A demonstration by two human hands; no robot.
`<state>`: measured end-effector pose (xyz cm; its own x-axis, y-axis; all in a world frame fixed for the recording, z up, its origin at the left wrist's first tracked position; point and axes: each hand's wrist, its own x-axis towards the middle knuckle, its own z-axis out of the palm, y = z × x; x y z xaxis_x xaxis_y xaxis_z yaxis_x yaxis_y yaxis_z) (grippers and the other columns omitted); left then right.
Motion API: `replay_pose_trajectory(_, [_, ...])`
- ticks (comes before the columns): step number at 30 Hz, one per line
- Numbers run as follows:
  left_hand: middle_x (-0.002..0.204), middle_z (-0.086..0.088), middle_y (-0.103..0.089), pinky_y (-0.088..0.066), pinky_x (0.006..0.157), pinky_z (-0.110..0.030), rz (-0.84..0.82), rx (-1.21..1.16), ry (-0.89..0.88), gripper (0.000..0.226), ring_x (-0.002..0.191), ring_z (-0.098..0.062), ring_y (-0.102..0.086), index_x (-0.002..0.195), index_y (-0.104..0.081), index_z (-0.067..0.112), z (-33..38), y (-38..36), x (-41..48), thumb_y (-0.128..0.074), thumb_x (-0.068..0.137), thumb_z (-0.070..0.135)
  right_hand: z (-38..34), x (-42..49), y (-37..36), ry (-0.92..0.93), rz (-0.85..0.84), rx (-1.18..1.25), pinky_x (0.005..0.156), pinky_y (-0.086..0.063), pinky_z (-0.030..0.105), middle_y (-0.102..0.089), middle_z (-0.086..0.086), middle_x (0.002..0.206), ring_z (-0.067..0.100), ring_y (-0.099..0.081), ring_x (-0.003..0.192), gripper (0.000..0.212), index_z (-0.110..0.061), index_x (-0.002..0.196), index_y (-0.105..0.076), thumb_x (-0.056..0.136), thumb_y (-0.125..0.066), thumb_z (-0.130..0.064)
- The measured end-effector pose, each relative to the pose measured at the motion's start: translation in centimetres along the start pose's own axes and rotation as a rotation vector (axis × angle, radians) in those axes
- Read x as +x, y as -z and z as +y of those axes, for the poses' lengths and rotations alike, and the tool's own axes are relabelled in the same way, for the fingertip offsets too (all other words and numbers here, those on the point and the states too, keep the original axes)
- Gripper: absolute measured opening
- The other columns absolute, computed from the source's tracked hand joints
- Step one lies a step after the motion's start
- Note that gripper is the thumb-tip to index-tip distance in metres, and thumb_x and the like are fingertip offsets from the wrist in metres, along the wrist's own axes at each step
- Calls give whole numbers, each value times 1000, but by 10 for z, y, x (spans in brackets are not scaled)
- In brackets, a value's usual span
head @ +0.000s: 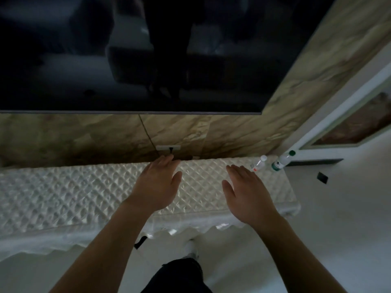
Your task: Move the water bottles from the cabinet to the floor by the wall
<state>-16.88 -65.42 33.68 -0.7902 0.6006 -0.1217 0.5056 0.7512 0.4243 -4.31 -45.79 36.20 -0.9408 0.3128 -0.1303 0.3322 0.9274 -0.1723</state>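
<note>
Two clear water bottles stand at the far right end of the cabinet top (63, 191), which is covered with a quilted white cloth. The smaller bottle (259, 163) has a white cap and a red mark. The larger bottle (282, 160) has a green cap and a green label, right at the cabinet's corner. My left hand (157, 182) hovers flat over the middle of the cabinet, fingers apart, holding nothing. My right hand (247, 191) is also empty and spread, its fingertips a short way left of the small bottle.
A large dark TV screen (127, 53) hangs on the marbled wall above the cabinet. A wall socket (168, 148) with a plug sits just behind it. White floor (338, 208) extends to the right, with a small black object (322, 177) and a white door frame (338, 115).
</note>
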Motion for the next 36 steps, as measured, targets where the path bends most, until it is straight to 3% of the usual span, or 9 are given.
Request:
replay_pose_trajectory(3, [157,1,-27,-16,118,-35,-29,3,-33,50,145,-17,-21,147,-36,24,30,-8,38,-31,100,42,36,20,10,-43,7,22,115,-28,43,-46,9,145,24,-38,136,64,-11,143,-40,93,-21,-46])
replay_pose_trajectory(8, [157,2,-27,-16,118,-35,-68,21,-100,60,145,-15,-21,147,-36,26,75,-11,90,-20,94,50,87,44,30,-112,1,62,117,-23,42,-39,6,151,22,-30,142,55,-14,146,-34,100,-29,-42])
replay_pose_trajectory(13, [158,4,-24,-12,120,-35,-81,17,-93,50,146,-13,-17,148,-33,26,112,-19,124,-31,101,42,134,61,45,-126,46,63,116,-27,41,-44,7,147,22,-36,138,63,-14,144,-38,95,-18,-49])
replay_pose_trajectory(19, [157,3,-27,-13,117,-34,-69,40,-68,50,145,-15,-19,147,-34,26,155,-35,139,-29,101,44,194,69,57,-120,60,83,115,-28,40,-45,8,146,23,-37,137,53,-12,143,-39,99,-30,-41])
replay_pose_trajectory(25, [157,2,-28,-16,118,-35,-25,45,6,53,144,-16,-22,147,-36,25,221,-65,141,-28,99,45,264,66,65,-24,68,77,111,-29,36,-48,9,143,24,-42,133,52,-10,141,-42,99,-36,-39])
replay_pose_trajectory(31, [158,1,-26,-16,119,-36,33,7,126,50,146,-16,-18,147,-35,25,294,-104,130,-32,100,42,338,58,76,143,52,49,96,-40,37,-59,7,123,23,-53,112,43,-10,130,-50,97,-41,-36])
replay_pose_trajectory(36, [157,0,-28,-18,118,-36,84,5,215,50,145,-17,-22,147,-35,23,343,-127,115,-32,101,41,383,53,85,246,-8,42,98,-37,36,-55,6,128,22,-49,116,45,-12,134,-46,98,-38,-37])
